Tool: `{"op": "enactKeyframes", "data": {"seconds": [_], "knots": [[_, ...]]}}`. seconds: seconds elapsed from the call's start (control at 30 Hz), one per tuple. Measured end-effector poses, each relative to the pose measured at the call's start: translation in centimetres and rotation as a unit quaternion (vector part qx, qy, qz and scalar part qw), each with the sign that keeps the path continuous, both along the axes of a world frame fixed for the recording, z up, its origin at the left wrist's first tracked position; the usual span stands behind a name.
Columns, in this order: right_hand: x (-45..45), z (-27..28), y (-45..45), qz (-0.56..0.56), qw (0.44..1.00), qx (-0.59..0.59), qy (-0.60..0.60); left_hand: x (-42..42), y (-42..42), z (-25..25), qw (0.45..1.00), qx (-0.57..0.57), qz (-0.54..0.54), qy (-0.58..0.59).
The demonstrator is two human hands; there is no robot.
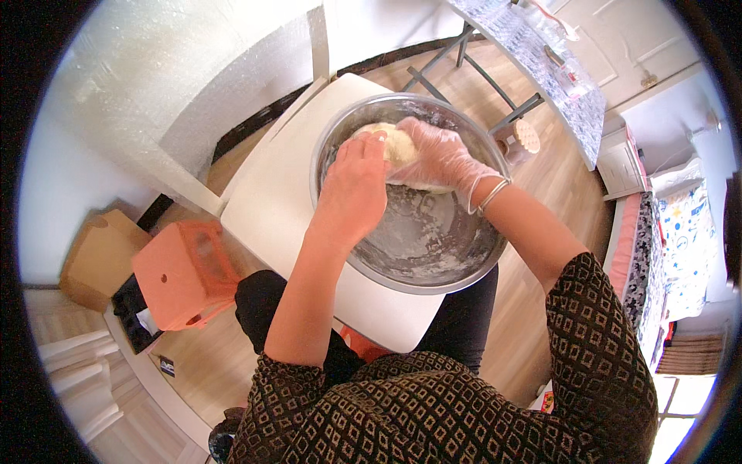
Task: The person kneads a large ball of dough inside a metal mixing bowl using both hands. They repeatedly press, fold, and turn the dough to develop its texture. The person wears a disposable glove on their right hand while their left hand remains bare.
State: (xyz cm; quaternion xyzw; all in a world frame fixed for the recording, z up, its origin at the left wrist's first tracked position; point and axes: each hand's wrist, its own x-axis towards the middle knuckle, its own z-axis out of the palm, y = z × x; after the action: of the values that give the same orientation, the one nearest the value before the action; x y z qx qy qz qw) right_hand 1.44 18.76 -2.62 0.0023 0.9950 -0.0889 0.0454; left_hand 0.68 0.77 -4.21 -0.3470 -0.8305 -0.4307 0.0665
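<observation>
Both hands are inside a wide stainless steel bowl (423, 232), at its far side. Between them is a pale lump of dough (400, 148). My bare left hand (355, 180) curls its fingers over the left part of the dough. A clear disposable glove covers my right hand (443, 153), which grips the dough from the right; a bangle (494, 194) circles that wrist. Part of the dough is hidden by the hands. White flour or dough residue streaks the bowl's bottom and walls. The bowl rests on a small white table (278, 203) before my knees.
An orange plastic stool (179, 275) stands on the floor at left, beside an open cardboard box (104, 255). At upper right is a folding table (556, 75) with items on it; a lidded container (519, 142) stands below. A bed (637, 255) lies at far right.
</observation>
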Motion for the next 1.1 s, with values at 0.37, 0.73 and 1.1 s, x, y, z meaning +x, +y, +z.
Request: {"op": "enactKeyframes", "data": {"seconds": [0.37, 0.73, 1.1], "knots": [[7.0, 5.7, -2.3, 0.083, 0.995, 0.062, -0.015, -0.2, -1.9, 1.3, 0.963, -0.17, -0.196, -0.079], [7.1, 4.3, -3.5, 0.063, 0.973, 0.081, -0.205, 3.5, 0.6, 2.0, 0.884, -0.426, -0.177, 0.078], [6.1, 2.9, -1.8, 0.012, 0.99, -0.015, -0.137, 0.0, 1.8, 1.7, 0.89, -0.404, -0.213, -0.006]]}}
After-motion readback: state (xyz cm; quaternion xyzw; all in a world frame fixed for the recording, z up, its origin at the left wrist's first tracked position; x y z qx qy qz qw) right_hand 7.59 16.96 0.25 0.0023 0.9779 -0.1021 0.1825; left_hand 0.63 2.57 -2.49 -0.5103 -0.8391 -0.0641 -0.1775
